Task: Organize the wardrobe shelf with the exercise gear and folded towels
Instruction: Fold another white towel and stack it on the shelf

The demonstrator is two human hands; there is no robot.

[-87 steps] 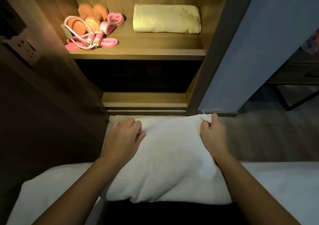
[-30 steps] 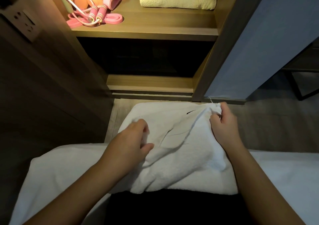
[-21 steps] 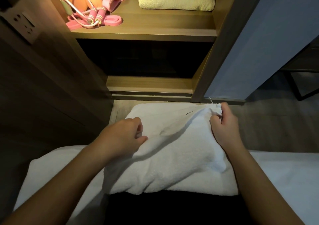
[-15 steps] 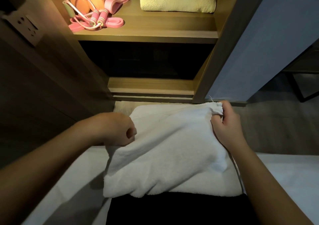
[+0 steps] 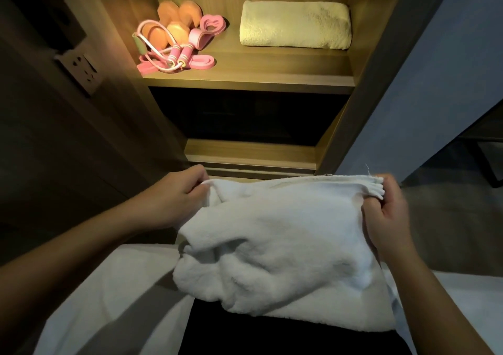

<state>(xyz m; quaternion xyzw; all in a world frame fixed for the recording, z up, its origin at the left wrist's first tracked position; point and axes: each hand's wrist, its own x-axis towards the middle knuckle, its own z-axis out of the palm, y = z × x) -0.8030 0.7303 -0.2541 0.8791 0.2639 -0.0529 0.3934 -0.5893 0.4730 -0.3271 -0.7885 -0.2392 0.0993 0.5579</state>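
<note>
Head view: on the shelf (image 5: 245,83), the exercise gear (image 5: 174,41) sits at the left end and a folded yellow towel (image 5: 295,25) at the right — done, I think. My left hand (image 5: 174,191) and right hand (image 5: 386,213) each pinch a top corner of the white towel (image 5: 285,240) above the bed (image 5: 95,286) — not folded or shelved yet.

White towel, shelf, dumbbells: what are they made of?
The white towel looks like terry, likely cotton: fuzzy pile, soft folds. The shelf: matte wood-grain board, maybe laminate. The dumbbells: smooth orange coating, probably rubber or vinyl; core hidden.
</note>
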